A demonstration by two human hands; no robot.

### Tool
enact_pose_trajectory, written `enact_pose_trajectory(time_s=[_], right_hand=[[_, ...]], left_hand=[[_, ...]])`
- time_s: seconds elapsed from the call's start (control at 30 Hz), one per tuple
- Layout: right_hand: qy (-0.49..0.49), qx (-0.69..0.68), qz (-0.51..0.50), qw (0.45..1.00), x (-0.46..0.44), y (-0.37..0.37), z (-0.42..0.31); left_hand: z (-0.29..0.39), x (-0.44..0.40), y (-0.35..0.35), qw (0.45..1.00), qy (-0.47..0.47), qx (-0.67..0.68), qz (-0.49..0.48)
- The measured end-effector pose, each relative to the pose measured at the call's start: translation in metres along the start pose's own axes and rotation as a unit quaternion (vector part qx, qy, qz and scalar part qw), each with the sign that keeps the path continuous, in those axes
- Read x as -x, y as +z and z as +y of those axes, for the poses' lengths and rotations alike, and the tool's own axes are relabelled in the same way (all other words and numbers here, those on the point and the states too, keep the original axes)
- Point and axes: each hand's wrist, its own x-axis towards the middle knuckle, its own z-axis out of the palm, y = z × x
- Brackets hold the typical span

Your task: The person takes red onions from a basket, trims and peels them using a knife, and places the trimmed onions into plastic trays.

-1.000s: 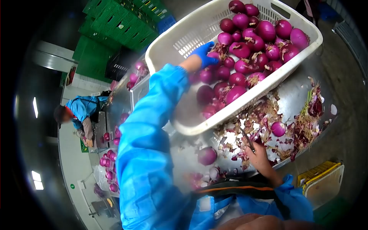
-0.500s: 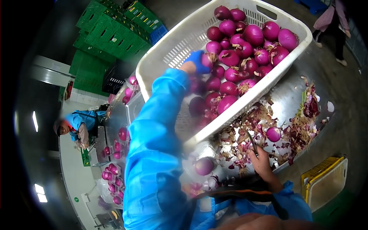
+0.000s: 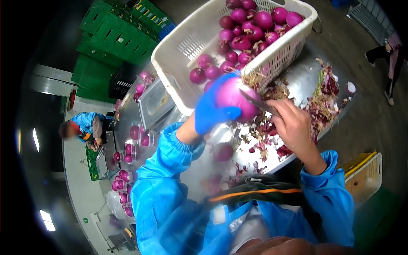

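My left hand (image 3: 211, 106), in a blue glove, is wrapped round a large red onion (image 3: 239, 98) with dry roots at its far end. In my bare right hand (image 3: 293, 124) is a small knife (image 3: 258, 103), its blade lying against the onion's side. Both hands are in front of a white plastic basket (image 3: 171, 87) holding many red onions (image 3: 241, 42). Below the hands, peelings and root scraps (image 3: 265, 142) cover part of the metal table (image 3: 316, 53). Another onion (image 3: 222, 151) sits nearer my body, somewhat blurred.
Packed onions (image 3: 122, 185) in clear trays stand at the left. Beyond them a co-worker (image 3: 87, 127) in blue stands at a counter. Green crates (image 3: 121, 36) are stacked at the back left. A yellow-and-white basket (image 3: 365, 180) is at the right; another person (image 3: 389, 59) is farther off.
My left hand has come out of the basket with an onion, towards my body. My right hand has risen with the knife to meet it. The onion among the peelings no longer shows.
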Motion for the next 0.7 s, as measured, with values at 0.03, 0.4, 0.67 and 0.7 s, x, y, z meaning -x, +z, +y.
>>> enact_pose_trajectory(time_s=[0.03,0.4,0.67,0.7], right_hand=[[-0.023,0.026,-0.016,0.999,0.001,-0.003,-0.002],[0.135,0.068,-0.060,0.987,0.082,0.018,0.068],[0.132,-0.264,-0.058,0.954,0.083,0.018,0.008],[0.209,-0.344,-0.069,0.913,0.087,0.021,0.012]], left_hand=[[-0.005,0.008,0.008,0.999,-0.016,0.029,-0.018],[-0.030,0.062,0.059,0.944,-0.028,0.274,-0.179],[-0.080,0.050,0.062,0.911,-0.180,0.370,0.031],[-0.077,0.047,0.064,0.938,-0.200,0.281,-0.007]])
